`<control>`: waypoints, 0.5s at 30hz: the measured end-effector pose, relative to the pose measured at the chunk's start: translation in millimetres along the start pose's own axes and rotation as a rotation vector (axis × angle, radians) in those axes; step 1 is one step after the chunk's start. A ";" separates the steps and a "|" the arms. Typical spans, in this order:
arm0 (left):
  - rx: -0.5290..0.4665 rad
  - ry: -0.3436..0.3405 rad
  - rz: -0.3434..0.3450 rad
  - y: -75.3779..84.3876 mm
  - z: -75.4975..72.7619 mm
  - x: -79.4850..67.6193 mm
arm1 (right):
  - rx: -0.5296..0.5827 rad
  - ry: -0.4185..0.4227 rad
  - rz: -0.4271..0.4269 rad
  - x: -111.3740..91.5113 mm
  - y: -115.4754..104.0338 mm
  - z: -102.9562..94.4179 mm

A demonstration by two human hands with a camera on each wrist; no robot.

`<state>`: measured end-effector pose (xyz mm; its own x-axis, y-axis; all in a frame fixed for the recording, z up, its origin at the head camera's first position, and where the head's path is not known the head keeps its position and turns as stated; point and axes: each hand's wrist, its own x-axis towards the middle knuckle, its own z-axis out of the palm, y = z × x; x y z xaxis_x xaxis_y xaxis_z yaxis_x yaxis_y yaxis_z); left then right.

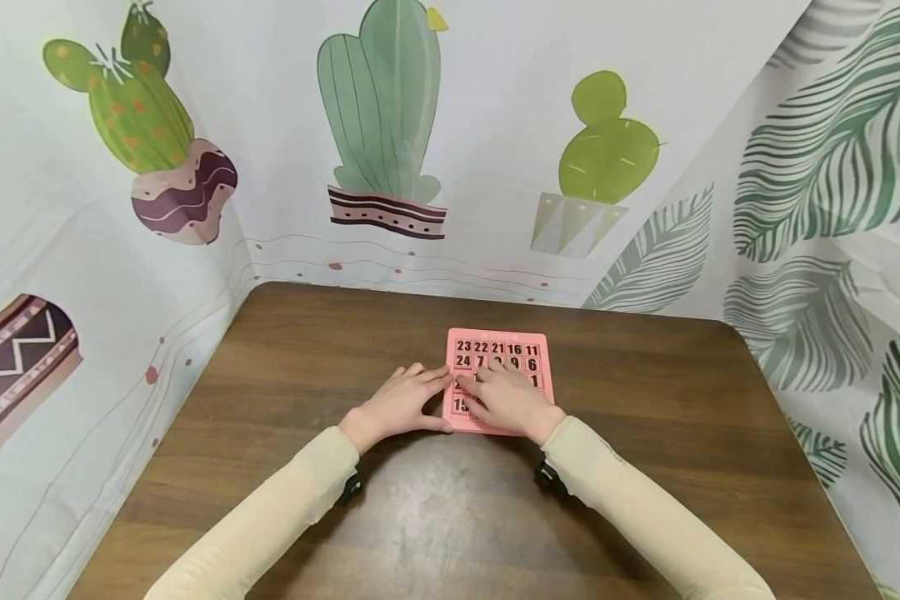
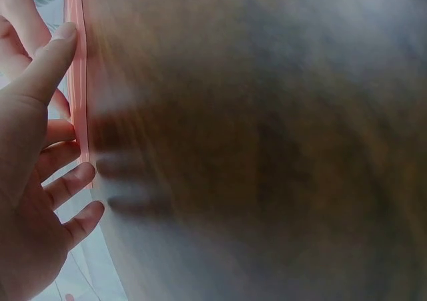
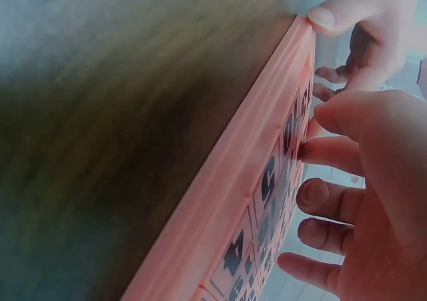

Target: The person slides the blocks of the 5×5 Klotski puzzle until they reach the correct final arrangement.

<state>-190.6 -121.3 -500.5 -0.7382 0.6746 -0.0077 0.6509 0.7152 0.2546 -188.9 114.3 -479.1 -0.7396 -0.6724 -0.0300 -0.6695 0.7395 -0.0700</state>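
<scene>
A pink number slide puzzle (image 1: pixel 498 336) lies flat on the wooden table, its tiles bearing black numbers. My left hand (image 1: pixel 401 404) rests at the puzzle's left side, thumb by the near left corner and fingertips against the edge. In the left wrist view, the left fingers (image 2: pixel 75 184) are spread and fairly straight beside the pink edge (image 2: pixel 79 87). Over the tiles lies my right hand (image 1: pixel 513 402), its index finger touching the left part of the number grid. Loosely bent right fingers (image 3: pixel 327 201) hang above the tiles in the right wrist view, hiding several numbers.
The brown wooden table (image 1: pixel 330 333) spreads around the puzzle. Behind it and at both sides hangs a white cloth (image 1: pixel 487 108) printed with cacti and leaves. Each wrist carries a small black device, such as the wrist camera (image 1: pixel 351 487) on the left.
</scene>
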 end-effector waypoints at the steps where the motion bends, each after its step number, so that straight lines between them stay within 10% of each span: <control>1: 0.000 -0.001 0.000 0.0 0.1 0.0 | 0.000 0.001 -0.002 -0.6 -0.4 0.3; 15: 0.004 0.006 0.001 -0.1 1.4 0.2 | -0.019 0.067 -0.062 -10.6 -9.1 3.0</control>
<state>-190.5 -121.0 -501.9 -0.7386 0.6741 -0.0018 0.6523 0.7154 0.2504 -174.8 114.7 -481.1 -0.6992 -0.7138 0.0402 -0.7149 0.6974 -0.0508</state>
